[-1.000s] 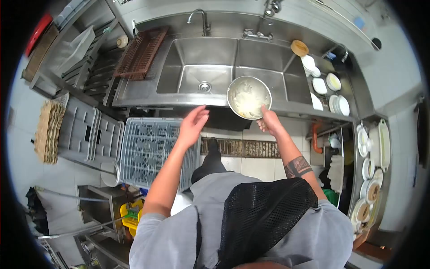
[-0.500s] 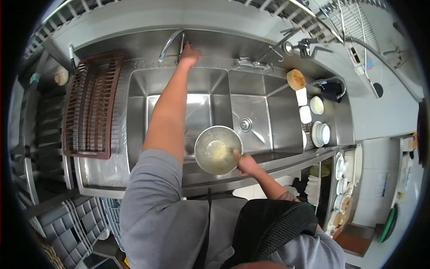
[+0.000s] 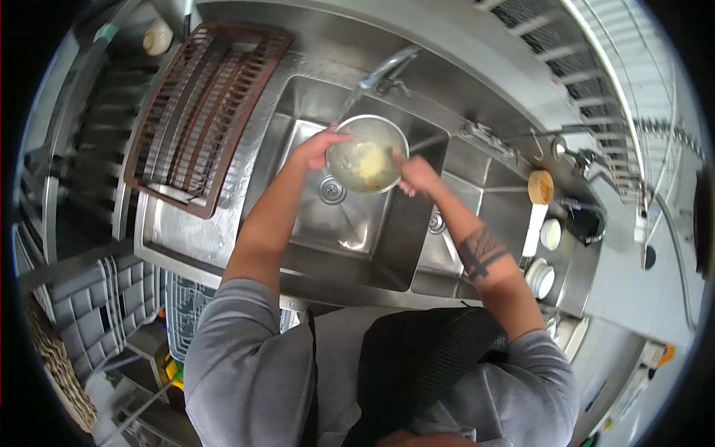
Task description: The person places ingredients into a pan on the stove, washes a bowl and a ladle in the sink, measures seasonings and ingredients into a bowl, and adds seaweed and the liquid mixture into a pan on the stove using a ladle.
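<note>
Above the left basin of the steel sink (image 3: 357, 261) is a round metal bowl (image 3: 350, 167) with pale yellowish residue inside. My left hand (image 3: 319, 147) grips its left rim, fingers reaching over the edge. On the opposite side, my right hand (image 3: 419, 177) is closed on the rim with the thumb inside; motion smears it slightly. A chrome faucet (image 3: 391, 65) stands behind the bowl, and a thin stream of water falls from its spout near the bowl's upper left edge.
A brown dish rack (image 3: 208, 119) lies on the drainboard to the left. Along the sink's right side stand a round wooden-looking item (image 3: 541, 186), white containers (image 3: 535, 227) and stacked white bowls (image 3: 542, 279). A wire shelf (image 3: 544, 26) overhangs the back right.
My left hand has left the faucet handle and taken the bowl's left rim. The bowl has moved from the sink's front edge to over the left basin. Water now runs; the view has turned.
</note>
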A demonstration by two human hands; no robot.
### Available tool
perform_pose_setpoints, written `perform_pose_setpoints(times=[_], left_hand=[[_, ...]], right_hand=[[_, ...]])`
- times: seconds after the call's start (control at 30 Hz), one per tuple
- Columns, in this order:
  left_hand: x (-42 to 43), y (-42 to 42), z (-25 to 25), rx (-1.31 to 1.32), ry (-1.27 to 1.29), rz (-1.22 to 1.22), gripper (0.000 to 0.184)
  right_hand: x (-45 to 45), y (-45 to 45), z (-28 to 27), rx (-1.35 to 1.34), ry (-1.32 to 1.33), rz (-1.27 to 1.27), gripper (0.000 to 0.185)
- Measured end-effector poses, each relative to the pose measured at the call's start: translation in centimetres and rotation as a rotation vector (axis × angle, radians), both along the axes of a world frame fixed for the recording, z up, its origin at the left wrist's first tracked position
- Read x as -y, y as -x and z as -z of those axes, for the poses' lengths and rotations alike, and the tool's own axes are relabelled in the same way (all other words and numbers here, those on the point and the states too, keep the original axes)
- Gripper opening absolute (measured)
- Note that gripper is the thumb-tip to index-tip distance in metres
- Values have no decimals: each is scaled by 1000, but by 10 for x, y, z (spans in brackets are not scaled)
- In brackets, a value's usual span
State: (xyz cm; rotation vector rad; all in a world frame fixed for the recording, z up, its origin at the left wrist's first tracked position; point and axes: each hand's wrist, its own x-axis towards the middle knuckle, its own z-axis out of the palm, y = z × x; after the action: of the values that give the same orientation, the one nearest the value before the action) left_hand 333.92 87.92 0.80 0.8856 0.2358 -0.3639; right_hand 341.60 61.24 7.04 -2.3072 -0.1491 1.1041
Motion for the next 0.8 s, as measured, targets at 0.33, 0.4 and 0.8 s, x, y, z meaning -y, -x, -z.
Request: perform_pose_setpoints(times=[0.33,0.4,0.8], left_hand=[[-22,6,50,-300,148,-616,40],[-13,-17,74,-164,-348,-602,38],[-42,-38,113,-14,-560,-506,33]], right_hand=[[-205,-27,-41,-212,-692,135,38],[-207,-26,-39,-360,-797,278,31],[-167,-47,-40,-161,-566,47,23]])
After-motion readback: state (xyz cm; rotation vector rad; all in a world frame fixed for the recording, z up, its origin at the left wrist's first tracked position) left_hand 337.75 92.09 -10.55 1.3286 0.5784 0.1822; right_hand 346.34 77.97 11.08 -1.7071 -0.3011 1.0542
